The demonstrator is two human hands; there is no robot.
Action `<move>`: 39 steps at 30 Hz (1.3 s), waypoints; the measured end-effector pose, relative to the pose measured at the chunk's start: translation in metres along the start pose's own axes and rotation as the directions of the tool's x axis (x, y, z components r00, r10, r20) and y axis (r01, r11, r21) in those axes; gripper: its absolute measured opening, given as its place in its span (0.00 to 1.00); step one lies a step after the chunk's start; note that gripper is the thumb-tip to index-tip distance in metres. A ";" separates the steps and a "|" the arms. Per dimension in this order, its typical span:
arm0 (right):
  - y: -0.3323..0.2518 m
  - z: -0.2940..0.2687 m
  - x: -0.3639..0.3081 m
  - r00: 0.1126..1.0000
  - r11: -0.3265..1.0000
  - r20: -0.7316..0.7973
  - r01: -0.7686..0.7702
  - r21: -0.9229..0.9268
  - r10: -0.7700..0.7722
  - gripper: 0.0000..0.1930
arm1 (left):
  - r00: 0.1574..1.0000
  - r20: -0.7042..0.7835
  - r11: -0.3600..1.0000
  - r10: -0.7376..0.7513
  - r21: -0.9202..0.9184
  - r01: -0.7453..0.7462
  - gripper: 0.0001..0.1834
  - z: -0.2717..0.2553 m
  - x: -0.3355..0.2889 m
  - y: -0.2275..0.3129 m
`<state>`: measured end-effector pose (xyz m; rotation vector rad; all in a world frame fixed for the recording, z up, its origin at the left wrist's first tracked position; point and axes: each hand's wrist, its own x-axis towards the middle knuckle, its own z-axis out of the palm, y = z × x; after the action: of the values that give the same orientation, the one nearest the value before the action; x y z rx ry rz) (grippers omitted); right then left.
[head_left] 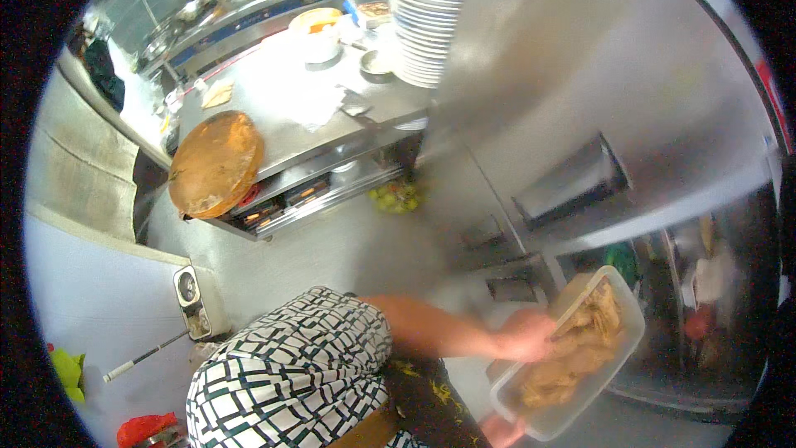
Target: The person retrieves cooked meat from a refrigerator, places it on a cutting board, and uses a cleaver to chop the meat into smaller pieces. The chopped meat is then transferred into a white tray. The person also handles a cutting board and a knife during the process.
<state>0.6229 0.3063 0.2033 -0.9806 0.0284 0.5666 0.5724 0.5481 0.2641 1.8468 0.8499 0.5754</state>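
A kitchen worker in a black-and-white patterned shirt point(290, 365) and a dark apron point(427, 402) with yellow markings holds a white plastic tub point(634, 328) of pale brown food pieces point(572, 357), tilted at an angle on the person's right. The left hand point(527, 337), reached across on a bare forearm, grips the tub's near long side, its fingers clamped on the rim. The right hand point(502, 431) touches the tub's lower corner; its fingers are largely hidden, and how they are set cannot be told. Down at the left lie a red bag point(148, 429) and something bright green point(68, 372), near a small white bin point(199, 303) with a long handle point(145, 357) leaning on it. Just beyond the tub stands an open cabinet holding a green bag point(620, 261) and a red item point(699, 322), below tall steel doors point(531, 108). Across the floor, a round wooden chopping block point(215, 164) sits at the near corner of a steel worktop point(286, 149), with yellow-green produce point(394, 197) low beside its far end. Farther back on the worktop are a folded cloth point(217, 93), a small metal bowl point(376, 66), a white pot point(319, 50) with orange at its top, a tall stack of plates point(427, 29) and a clear box point(367, 8). Woks point(197, 7) line the range behind.
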 end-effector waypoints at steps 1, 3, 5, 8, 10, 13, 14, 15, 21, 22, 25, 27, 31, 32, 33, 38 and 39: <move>0.015 0.006 -0.015 1.000 0.999 0.000 -0.027 -0.033 0.027 0.36 | 0.999 -0.037 1.000 0.007 -0.025 -0.008 0.09 -0.016 -0.016 -0.015; 0.038 0.016 -0.031 0.990 0.984 0.057 -0.122 -0.131 0.130 0.37 | 0.990 -0.135 0.999 -0.044 -0.021 0.042 0.09 -0.043 -0.046 -0.057; 0.071 0.023 -0.060 0.985 0.983 0.099 -0.125 -0.138 0.139 0.37 | 0.989 -0.124 0.995 -0.086 0.048 0.092 0.09 -0.059 -0.076 -0.105; 0.114 0.019 -0.051 0.933 0.942 0.153 -0.306 -0.138 0.325 0.35 | 0.972 -0.148 0.983 -0.183 -0.031 0.180 0.11 -0.130 -0.100 -0.115; 0.138 0.027 -0.046 0.913 0.902 0.277 -0.175 -0.394 0.298 0.33 | 0.938 -0.309 0.986 -0.156 0.011 0.167 0.13 -0.144 -0.119 -0.144; 0.169 0.067 -0.033 0.837 0.794 0.387 -0.089 -0.602 0.387 0.30 | 0.844 -0.398 0.932 -0.359 -0.100 0.349 0.13 -0.205 -0.157 -0.154; 0.175 0.101 -0.038 0.818 0.786 0.352 -0.184 -0.590 0.455 0.29 | 0.802 -0.391 0.892 -0.452 -0.186 0.412 0.14 -0.212 -0.161 -0.169; 0.178 0.131 -0.049 0.771 0.800 0.380 -0.265 -0.539 0.511 0.28 | 0.769 -0.425 0.879 -0.477 -0.212 0.427 0.14 -0.224 -0.167 -0.185; 0.252 0.262 -0.062 0.509 0.732 0.535 -0.369 -0.572 0.675 0.19 | 0.488 -0.657 0.781 -0.574 -0.260 0.568 0.15 -0.304 -0.203 -0.229; 0.270 0.304 -0.068 0.455 0.704 0.539 -0.418 -0.574 0.709 0.17 | 0.416 -0.697 0.763 -0.584 -0.298 0.573 0.14 -0.338 -0.202 -0.241; 0.345 0.359 -0.057 0.342 0.623 0.522 -0.470 -0.625 0.781 0.14 | 0.262 -0.731 0.705 -0.630 -0.396 0.588 0.15 -0.403 -0.189 -0.270; 0.360 0.422 -0.082 0.346 0.578 0.467 -0.402 -0.710 0.814 0.13 | 0.200 -0.731 0.710 -0.653 -0.497 0.499 0.15 -0.444 -0.189 -0.273; 0.464 0.517 -0.106 0.139 0.542 0.540 -0.430 -0.722 0.830 0.12 | 0.057 -0.782 0.727 -0.621 -0.547 0.415 0.17 -0.545 -0.192 -0.339; 0.484 0.542 -0.121 0.158 0.509 0.494 -0.443 -0.738 0.855 0.12 | 0.018 -0.782 0.724 -0.623 -0.569 0.390 0.18 -0.566 -0.200 -0.347; 0.505 0.574 -0.137 0.173 0.479 0.452 -0.447 -0.756 0.875 0.11 | 0.011 -0.743 0.710 -0.669 -0.635 0.304 0.19 -0.587 -0.205 -0.350; 0.618 0.664 -0.192 0.007 0.458 0.476 -0.281 -0.843 0.879 0.14 | -0.025 -0.777 0.773 -0.629 -0.628 0.090 0.23 -0.641 -0.259 -0.381; 0.633 0.672 -0.197 -0.013 0.455 0.477 -0.279 -0.846 0.879 0.14 | -0.090 -0.818 0.793 -0.569 -0.574 0.206 0.23 -0.642 -0.274 -0.374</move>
<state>0.0076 1.0202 0.1473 -0.9901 -0.8562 2.1457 -0.1689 0.8132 0.1769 0.4720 2.0487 1.5585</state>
